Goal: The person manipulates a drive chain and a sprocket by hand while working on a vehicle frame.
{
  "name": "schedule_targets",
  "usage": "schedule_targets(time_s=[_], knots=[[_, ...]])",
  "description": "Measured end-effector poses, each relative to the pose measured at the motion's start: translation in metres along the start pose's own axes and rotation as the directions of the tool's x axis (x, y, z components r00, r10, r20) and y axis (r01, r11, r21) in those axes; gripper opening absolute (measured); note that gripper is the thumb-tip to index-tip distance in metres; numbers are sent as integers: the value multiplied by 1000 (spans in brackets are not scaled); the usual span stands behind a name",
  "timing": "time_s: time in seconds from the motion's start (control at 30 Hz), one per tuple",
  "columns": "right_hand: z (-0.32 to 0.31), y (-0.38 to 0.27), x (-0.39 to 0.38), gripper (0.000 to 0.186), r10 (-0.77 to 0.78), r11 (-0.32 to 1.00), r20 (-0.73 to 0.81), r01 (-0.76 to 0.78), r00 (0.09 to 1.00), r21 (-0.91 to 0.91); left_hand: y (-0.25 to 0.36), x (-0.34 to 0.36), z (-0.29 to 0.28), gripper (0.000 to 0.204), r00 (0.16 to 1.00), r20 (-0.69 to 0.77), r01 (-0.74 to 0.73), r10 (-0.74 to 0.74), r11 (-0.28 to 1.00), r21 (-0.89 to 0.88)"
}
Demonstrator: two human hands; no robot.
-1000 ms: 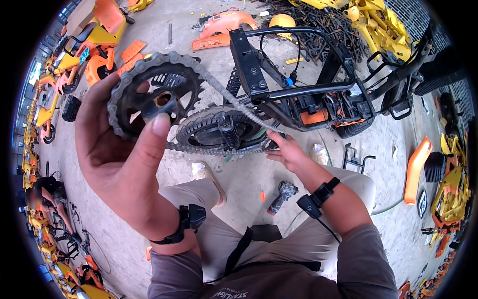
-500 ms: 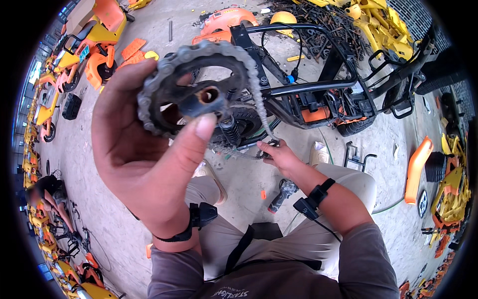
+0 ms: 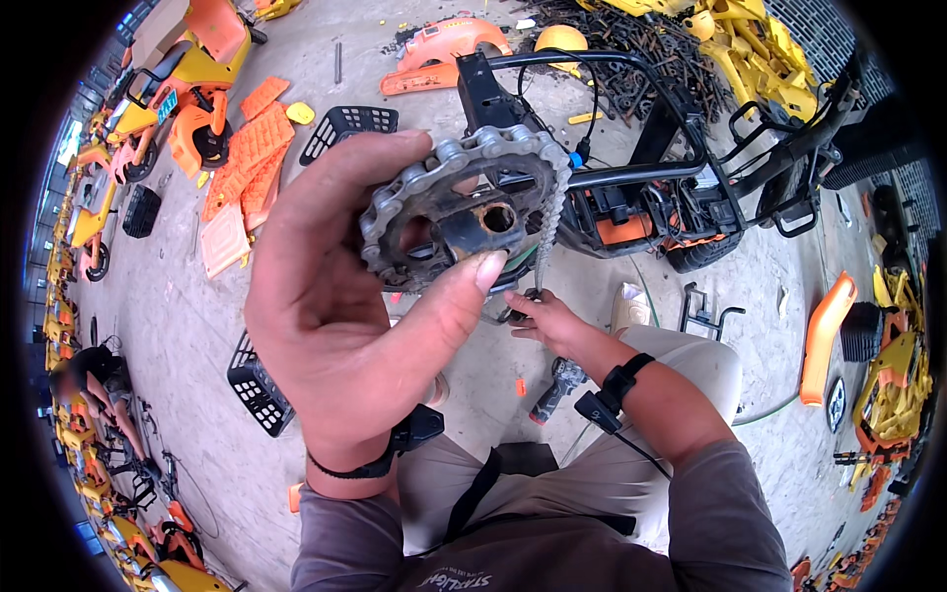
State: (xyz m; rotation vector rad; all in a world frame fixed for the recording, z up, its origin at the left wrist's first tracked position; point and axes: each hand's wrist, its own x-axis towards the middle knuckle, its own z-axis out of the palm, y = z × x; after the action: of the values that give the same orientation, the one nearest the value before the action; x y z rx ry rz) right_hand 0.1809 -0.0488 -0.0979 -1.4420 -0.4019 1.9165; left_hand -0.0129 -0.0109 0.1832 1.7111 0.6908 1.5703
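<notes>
My left hand (image 3: 365, 306) grips a black sprocket (image 3: 459, 225) with a rusty-rimmed hub hole, held up close to the camera. A grey chain (image 3: 553, 202) wraps over the sprocket's teeth and hangs down its right side. Lower and farther back, my right hand (image 3: 528, 318) is closed on the chain's lower part and a dark piece there, too small to name. Behind both stands a black scooter frame (image 3: 621, 175), partly hidden by the sprocket and left hand. A grey power tool (image 3: 560, 383) lies on the floor between my legs.
Black crates (image 3: 258, 390) and orange panels (image 3: 258, 148) lie at left, where a crouching person (image 3: 104, 390) and parked scooters (image 3: 202, 59) also show. Metal parts (image 3: 651, 74) and yellow panels (image 3: 750, 49) are piled beyond the frame. An orange panel (image 3: 827, 340) lies at right.
My left hand has moved rightward with the sprocket, uncovering crates and panels at the left. The sprocket now covers the rear wheel. My right hand has shifted slightly left and down.
</notes>
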Motion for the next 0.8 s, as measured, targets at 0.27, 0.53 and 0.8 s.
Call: schedule_targets(time_s=[0.27,0.53,0.8], knots=[[1,2,1,97,-99,995,-14,99,995,20,1,-4,-1,72,997,70,-31,36,997,-68],[-8,15,17,101,-147,988,39,145,988,47,1,-6,2,73,988,143,-35,48,995,-93],[-6,10,13,101,-124,992,14,124,992,-8,0,-7,2,74,985,167,-28,47,993,-115]])
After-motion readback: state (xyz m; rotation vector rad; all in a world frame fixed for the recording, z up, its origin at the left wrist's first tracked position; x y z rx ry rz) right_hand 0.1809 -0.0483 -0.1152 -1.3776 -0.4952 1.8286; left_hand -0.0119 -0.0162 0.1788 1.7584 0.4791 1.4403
